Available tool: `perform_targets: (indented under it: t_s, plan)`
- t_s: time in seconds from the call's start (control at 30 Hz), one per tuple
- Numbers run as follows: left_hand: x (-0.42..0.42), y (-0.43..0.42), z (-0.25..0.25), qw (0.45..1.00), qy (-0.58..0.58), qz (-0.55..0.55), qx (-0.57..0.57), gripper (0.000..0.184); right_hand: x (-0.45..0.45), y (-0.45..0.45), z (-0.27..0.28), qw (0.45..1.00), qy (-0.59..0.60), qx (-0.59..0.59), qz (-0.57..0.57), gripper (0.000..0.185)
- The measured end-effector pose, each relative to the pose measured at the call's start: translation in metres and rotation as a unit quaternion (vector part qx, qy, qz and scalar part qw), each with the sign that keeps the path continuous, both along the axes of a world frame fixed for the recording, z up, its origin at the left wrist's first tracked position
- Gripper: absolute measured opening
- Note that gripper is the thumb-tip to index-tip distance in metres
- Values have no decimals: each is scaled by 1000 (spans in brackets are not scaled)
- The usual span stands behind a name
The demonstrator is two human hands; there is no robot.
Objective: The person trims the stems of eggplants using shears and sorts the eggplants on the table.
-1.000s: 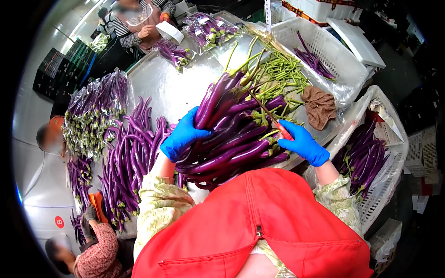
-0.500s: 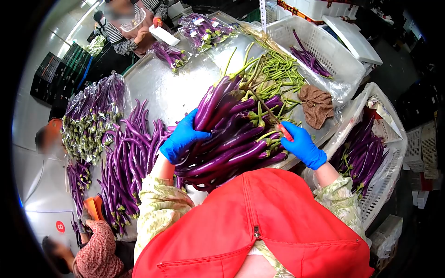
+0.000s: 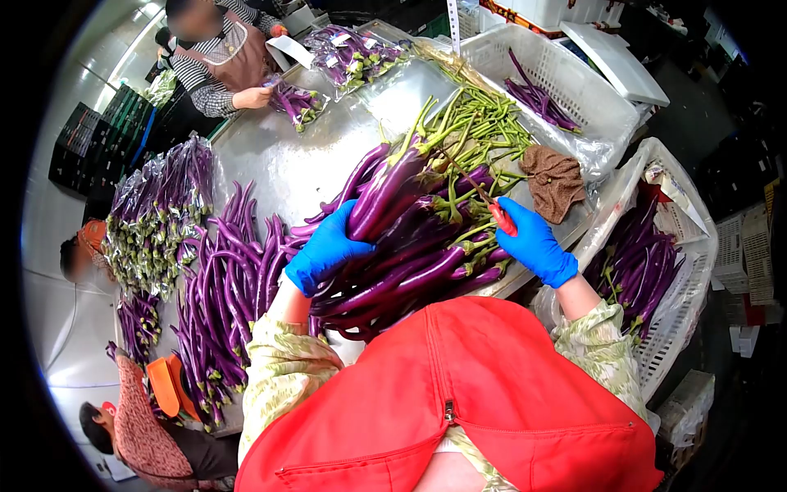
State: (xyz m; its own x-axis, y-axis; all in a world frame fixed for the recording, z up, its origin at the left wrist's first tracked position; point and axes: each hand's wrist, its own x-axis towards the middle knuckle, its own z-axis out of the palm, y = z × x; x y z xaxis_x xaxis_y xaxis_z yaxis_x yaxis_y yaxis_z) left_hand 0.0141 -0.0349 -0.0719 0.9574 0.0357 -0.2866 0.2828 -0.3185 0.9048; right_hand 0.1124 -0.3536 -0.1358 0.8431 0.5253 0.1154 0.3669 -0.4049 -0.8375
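My left hand (image 3: 328,248), in a blue glove, is closed round the lower part of a few purple eggplants (image 3: 392,189) whose green stems point up and away. My right hand (image 3: 535,243), also gloved in blue, grips the red handle of a knife (image 3: 502,219); its thin dark blade slants up and left beside the stems. Under and between both hands lies a heap of glossy eggplants (image 3: 410,283) with stems toward the right. Cut green stems (image 3: 492,123) are piled behind the blade, near a brown cloth (image 3: 553,183).
Bagged eggplants (image 3: 160,205) and loose ones (image 3: 229,287) cover the table's left side. A white crate (image 3: 602,123) stands at the back right, a lined crate (image 3: 697,279) with eggplants at the right. Co-workers are at the far side (image 3: 238,66) and lower left (image 3: 147,426).
The eggplants in my left hand have tilted slightly. My right hand still holds the knife by the stems. The far co-worker now touches a bagged bundle; the lower-left one's arm has moved off the orange object.
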Motion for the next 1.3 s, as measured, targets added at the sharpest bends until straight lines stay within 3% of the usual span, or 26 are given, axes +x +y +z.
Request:
perform_targets:
  t_s: [0.2, 0.33, 0.57, 0.7, 0.8, 0.9, 1.0, 1.1, 1.23, 1.3]
  plan:
    - [1, 2, -2, 1000, -8, 3, -28, 73, 9, -16, -4, 997, 60, -51, -10, 51]
    - [-1, 1, 2, 997, 3, 6, -76, 73, 21, -29, -4, 980, 188, 45, 48, 57]
    - [-1, -1, 9, 997, 26, -31, -62, 77, 51, -22, 21, 984, 128, -90, 89, 60]
    - [-1, 1, 5, 997, 30, -45, -57, 79, 55, -15, 29, 982, 143, -69, 103, 59]
    - [-2, -1, 4, 997, 31, -27, -68, 77, 57, -14, 26, 987, 97, -75, 101, 55]
    - [-2, 3, -2, 997, 26, -25, -62, 77, 55, -11, 18, 993, 50, -80, 74, 36]
    - [-2, 3, 2, 999, -14, -37, 9, 74, 48, -17, 7, 992, 75, -87, 54, 46]
    - [-1, -1, 12, 993, -41, -9, 113, 73, 41, -29, -9, 995, 91, 5, 36, 43]
    - [0, 4, 5, 974, -97, 18, 205, 72, 14, -39, 2, 915, 378, 130, 53, 49]
    - [2, 1, 6, 975, -98, 22, 201, 70, 2, -33, 23, 908, 393, 118, 78, 49]
